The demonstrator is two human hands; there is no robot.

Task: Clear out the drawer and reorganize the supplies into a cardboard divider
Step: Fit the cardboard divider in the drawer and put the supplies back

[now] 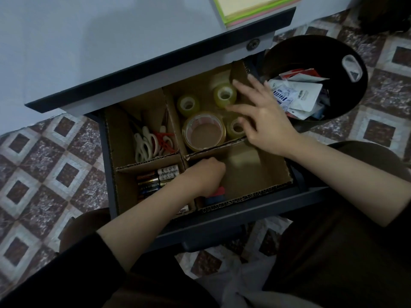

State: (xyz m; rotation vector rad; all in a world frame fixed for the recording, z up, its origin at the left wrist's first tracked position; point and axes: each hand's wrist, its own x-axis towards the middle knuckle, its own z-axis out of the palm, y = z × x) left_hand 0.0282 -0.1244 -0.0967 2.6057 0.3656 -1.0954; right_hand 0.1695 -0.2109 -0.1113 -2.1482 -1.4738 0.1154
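Floor: brown-and-white patterned tiles [44, 163] all round, pretty dim light.
Bench: pale grey top [111, 41] with a dark edge, and a pad of coloured sticky notes [255, 7] at the far side.
Drawer: dark drawer [222, 221] pulled out from under the bench, with the cardboard divider [249, 197] sitting inside it, split into four compartments.
Back left: scissors [146, 143], some with white handles, some with red.
Back right: one big tape roll [204, 132] plus three small clear rolls [188, 105].
Front left: batteries [155, 181] lying side by side.
Front right: mostly bare cardboard, with a red-and-blue thing [216, 195] in the near-left corner.
Left hand: left hand [205, 176] is down in that corner, right on top of the red-and-blue thing. The fingers curl under out of sight, so I can't tell if the grip is clamped on it.
Right hand: right hand [266, 121] has its grip apart, fingers spread straight over the right side of the tape compartment, thumb just beside the nearest small roll.
Bin: black bin [300, 52] just right of the drawer, stuffed with wrappers [298, 92].
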